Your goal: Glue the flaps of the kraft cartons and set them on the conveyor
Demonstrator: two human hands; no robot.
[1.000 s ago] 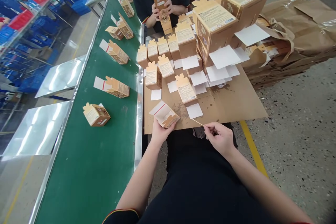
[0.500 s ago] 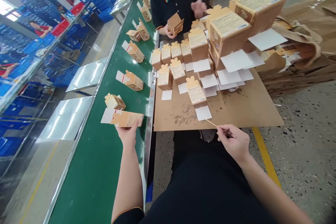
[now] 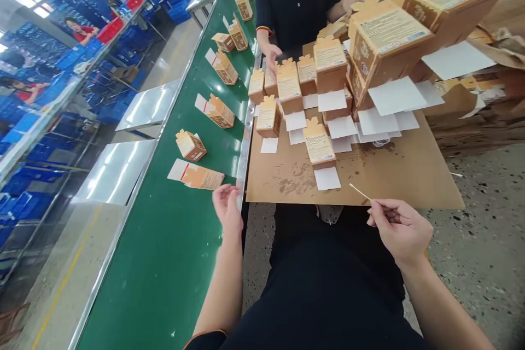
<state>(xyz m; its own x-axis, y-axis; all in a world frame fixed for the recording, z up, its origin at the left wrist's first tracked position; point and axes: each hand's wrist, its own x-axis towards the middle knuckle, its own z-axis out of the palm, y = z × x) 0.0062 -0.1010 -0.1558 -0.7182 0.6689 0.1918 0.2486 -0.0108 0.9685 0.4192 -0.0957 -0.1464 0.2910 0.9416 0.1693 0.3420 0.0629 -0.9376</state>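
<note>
A: Left hand [image 3: 227,206]?
B: Fingers loosely curled, nothing seen in the grip. It is just beside the box [image 3: 205,178]; whether they touch, cannot tell.
A: Box position?
B: Lying on the green belt [image 3: 172,268], its white, red-striped flap [image 3: 178,169] at the end away from that hand.
A: Right hand [image 3: 400,229]?
B: Narrow pinch, holding a swab [image 3: 361,192]; tip above the board [image 3: 410,172], near its edge.
A: Also noted?
B: Co-worker's hand [image 3: 271,59] among boxes [image 3: 289,87] on the board.
</note>
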